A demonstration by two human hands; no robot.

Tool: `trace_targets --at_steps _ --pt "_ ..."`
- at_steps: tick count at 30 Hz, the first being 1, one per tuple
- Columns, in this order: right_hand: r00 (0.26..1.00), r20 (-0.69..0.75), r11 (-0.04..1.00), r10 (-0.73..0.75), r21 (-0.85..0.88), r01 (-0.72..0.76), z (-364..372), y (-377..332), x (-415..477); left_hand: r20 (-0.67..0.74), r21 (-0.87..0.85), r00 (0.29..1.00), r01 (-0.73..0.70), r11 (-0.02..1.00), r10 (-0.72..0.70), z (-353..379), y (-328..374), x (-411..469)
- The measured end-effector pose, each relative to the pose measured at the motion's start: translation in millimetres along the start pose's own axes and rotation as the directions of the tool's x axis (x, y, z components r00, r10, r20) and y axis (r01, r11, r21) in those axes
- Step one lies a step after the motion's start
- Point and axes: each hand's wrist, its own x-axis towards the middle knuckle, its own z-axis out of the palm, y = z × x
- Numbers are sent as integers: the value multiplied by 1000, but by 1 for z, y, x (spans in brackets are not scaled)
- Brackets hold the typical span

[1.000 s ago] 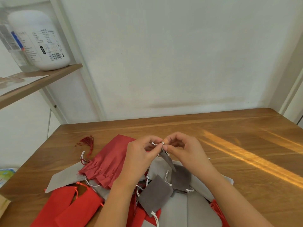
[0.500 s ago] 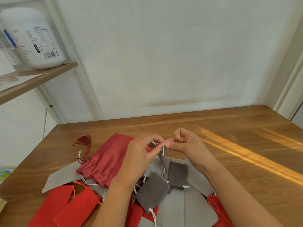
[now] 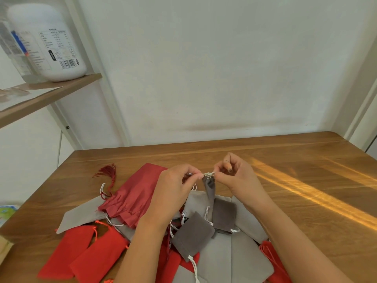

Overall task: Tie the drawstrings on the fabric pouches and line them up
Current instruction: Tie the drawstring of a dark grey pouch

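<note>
A small dark grey pouch point(image 3: 210, 187) hangs in the air above the pile, its mouth gathered. My left hand point(image 3: 175, 188) pinches one end of its white drawstring point(image 3: 208, 175), and my right hand point(image 3: 234, 180) pinches the other end at the knot. Below lie two more dark grey pouches point(image 3: 192, 234), a large dark red pouch point(image 3: 134, 195) with a tassel point(image 3: 107, 172), several bright red pouches point(image 3: 81, 254) and light grey pouches point(image 3: 226, 262).
The pile sits on a wooden table point(image 3: 306, 201) against a white wall. A wooden shelf point(image 3: 47, 94) at the upper left carries a white plastic jar point(image 3: 51, 45). A strip of sunlight crosses the table's right side.
My hands have moved slightly apart, drawing the white string tighter at the pouch's mouth. The camera has shifted a little; the pile below lies as before.
</note>
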Motion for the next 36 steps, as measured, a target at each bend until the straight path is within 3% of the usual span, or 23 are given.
trace_targets --at_steps 11,16,20,23,26,31,33,35,36 --pt "980 -56 948 -190 -272 168 -3 3 1 99 -149 993 81 986 -67 -8 16 -4" --pt "986 -38 982 -164 -102 159 -2 0 0 70 -294 988 154 943 -140 -14 13 0" --pt "996 9 996 -90 -1 90 -10 -1 2 59 -301 989 149 942 -138 -18 16 2" --pt "993 91 996 -78 51 74 -13 -5 4 190 -207 974 158 965 -119 -21 10 7" --pt "985 153 994 -84 87 71 -12 -9 10 360 -244 921 244 939 -146 -19 12 9" --pt "980 197 994 -37 109 16 -10 -19 32 307 -285 930 291 913 -201 -35 16 19" --pt "989 151 1000 1 12 -3 -9 -15 40 242 -242 930 335 911 -278 -48 6 31" --pt "992 100 959 80 -278 -50 -8 -3 48 164 -213 919 388 897 -359 -63 -11 45" --pt "989 81 882 126 -466 -74 -9 8 53 120 -207 911 413 887 -396 -68 -20 53"
